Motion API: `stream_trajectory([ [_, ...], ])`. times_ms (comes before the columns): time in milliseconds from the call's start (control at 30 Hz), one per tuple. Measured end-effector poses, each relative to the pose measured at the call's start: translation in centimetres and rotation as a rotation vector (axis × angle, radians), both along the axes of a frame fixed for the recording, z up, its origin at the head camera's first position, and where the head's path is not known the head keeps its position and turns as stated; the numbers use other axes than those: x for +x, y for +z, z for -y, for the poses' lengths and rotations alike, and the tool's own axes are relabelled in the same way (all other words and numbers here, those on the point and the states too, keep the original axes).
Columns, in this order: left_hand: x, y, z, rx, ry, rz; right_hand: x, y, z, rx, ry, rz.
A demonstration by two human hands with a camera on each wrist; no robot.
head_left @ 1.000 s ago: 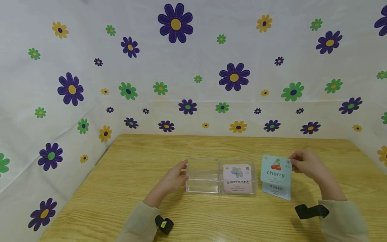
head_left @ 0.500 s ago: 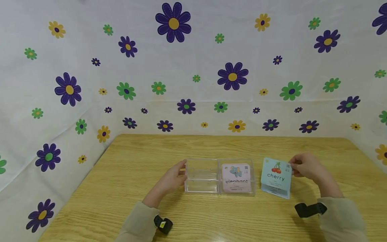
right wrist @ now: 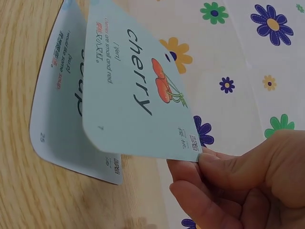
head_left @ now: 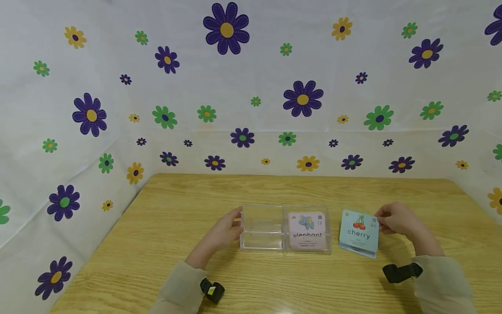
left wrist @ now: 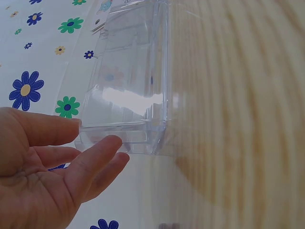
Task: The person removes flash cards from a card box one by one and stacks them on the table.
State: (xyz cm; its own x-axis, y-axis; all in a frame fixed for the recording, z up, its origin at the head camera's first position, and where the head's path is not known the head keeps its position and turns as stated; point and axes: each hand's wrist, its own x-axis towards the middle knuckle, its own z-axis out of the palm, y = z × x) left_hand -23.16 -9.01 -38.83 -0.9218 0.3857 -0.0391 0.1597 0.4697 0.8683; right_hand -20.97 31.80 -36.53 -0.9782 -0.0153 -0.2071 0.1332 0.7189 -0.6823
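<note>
Right of the clear two-compartment box (head_left: 262,233) | right hand (head_left: 397,221), fingers clamped on corner of cherry card (head_left: 358,234), lowered it toward soup card (right wrist: 52,131); pair looked almost stacked | left hand (head_left: 221,232), fingers apart, at box's left end

Glossy clear plastic box (head_left: 262,241), wood-grain tabletop (head_left: 251,279)

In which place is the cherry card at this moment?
In the head view, the cherry card is right of the clear box, pinched by the right hand; the right wrist view shows the soup card under it.
</note>
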Motion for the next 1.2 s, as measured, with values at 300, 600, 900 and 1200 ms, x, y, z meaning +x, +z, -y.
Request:
stream_trajectory([
  [300, -0.05, 0.01, 0.01, -0.008, 0.000, 0.007, -0.29, -0.31, -0.27, 0.007, 0.030, 0.025],
  [600, -0.20, 0.03, -0.02, -0.014, 0.001, -0.003, -0.33, -0.49, -0.38, 0.009, 0.039, 0.032],
  [900, -0.34, -0.13, -0.01, -0.018, 0.002, -0.014, -0.45, -0.62, -0.41, 0.026, 0.022, 0.058],
  [1200, -0.26, -0.24, 0.12, -0.029, 0.002, -0.005, -0.50, -0.84, -0.51, 0.032, 0.009, 0.097],
])
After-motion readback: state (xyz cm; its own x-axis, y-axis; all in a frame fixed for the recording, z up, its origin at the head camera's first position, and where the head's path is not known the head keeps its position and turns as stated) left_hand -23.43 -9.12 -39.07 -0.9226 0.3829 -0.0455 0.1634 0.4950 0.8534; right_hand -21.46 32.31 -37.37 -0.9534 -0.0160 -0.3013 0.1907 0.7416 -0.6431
